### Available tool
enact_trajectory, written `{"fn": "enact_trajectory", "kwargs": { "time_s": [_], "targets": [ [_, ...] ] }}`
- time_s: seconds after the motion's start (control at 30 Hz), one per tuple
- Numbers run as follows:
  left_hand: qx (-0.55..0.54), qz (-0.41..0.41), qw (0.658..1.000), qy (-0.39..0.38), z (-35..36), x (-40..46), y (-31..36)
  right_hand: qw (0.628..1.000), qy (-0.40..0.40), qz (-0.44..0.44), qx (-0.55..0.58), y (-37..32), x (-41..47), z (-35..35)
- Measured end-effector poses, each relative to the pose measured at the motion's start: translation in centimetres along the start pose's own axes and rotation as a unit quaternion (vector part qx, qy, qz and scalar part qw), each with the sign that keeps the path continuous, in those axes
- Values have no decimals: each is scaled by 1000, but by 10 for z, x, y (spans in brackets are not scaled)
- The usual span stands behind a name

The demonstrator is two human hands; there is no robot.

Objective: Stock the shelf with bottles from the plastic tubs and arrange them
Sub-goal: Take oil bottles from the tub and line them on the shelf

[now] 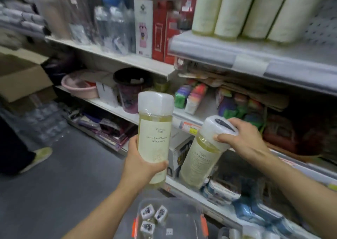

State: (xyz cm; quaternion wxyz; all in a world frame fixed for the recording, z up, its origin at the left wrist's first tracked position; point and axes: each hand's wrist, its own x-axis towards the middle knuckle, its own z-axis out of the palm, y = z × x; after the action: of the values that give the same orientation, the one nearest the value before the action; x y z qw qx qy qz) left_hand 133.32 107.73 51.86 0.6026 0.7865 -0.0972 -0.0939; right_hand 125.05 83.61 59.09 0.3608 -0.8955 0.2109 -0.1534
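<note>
My left hand [141, 163] grips the lower body of an upright pale yellow bottle [155, 129] with a cream label and a frosted white cap. My right hand [242, 138] holds a second matching bottle [198, 162] by its cap, tilted with the base down and to the left. Both bottles are in the air in front of the shelves. Below them a clear plastic tub [184, 218] with orange latches holds three more bottles [153, 216], seen from their caps. Several identical bottles [242, 9] stand in a row on the upper right shelf [255, 56].
Shelving runs from upper left to lower right, packed with red boxes [160, 32], a pink basin [80, 87], a dark bucket [129, 91] and coloured sponges [193, 96]. Cardboard boxes [21, 78] stack at the left. Another person's leg and shoe [39, 156] stand on the grey floor.
</note>
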Motion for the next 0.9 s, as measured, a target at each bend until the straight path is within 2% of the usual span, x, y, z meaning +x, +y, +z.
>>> {"fn": "enact_trajectory", "kwargs": {
  "time_s": [0.23,0.5,0.67,0.9],
  "targets": [
    [-7,71,997,-35,-3,8,107,999,37,-1,-15,-65,-15,-91],
    [-30,104,992,-65,18,32,196,996,83,-1,-19,-105,-14,-177],
    [-40,138,987,-69,33,56,237,995,103,-6,0,-116,7,-209],
    [-40,175,982,-58,51,104,275,992,86,-38,90,-126,52,-233]
  ]
}}
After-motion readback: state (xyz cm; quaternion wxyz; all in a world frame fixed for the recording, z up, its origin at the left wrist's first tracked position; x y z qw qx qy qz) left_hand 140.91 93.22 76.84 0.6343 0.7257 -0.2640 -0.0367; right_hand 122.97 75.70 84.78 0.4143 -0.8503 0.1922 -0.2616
